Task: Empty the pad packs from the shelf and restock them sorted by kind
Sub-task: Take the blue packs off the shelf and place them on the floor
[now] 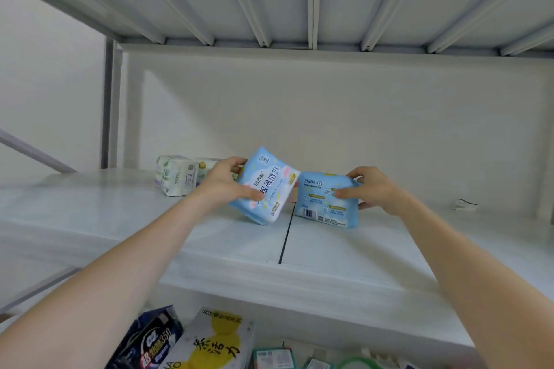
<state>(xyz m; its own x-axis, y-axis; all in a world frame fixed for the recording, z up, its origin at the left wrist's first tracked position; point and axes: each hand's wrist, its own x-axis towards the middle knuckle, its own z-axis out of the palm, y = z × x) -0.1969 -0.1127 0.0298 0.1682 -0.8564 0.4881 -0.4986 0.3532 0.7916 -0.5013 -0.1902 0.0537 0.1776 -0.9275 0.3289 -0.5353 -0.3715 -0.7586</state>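
Two blue pad packs at the shelf [359, 249], one in each of your hands. Your left hand [227, 186] grips the tilted pack [269, 189], front reading "极薄透气"; your right hand [374, 189] grips the barcode pack [323, 204], back outward, just beside it. Pale packs [177, 178] at the rear, partly hidden by your left hand, count unclear. Below: one dark pack [150, 338] marked "350", one white-and-yellow box [215, 341].

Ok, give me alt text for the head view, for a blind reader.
A person's left hand holds a tilted light blue pad pack and the right hand holds a second blue pack, barcode facing out, at a white shelf. Pale packs stand behind the left hand.
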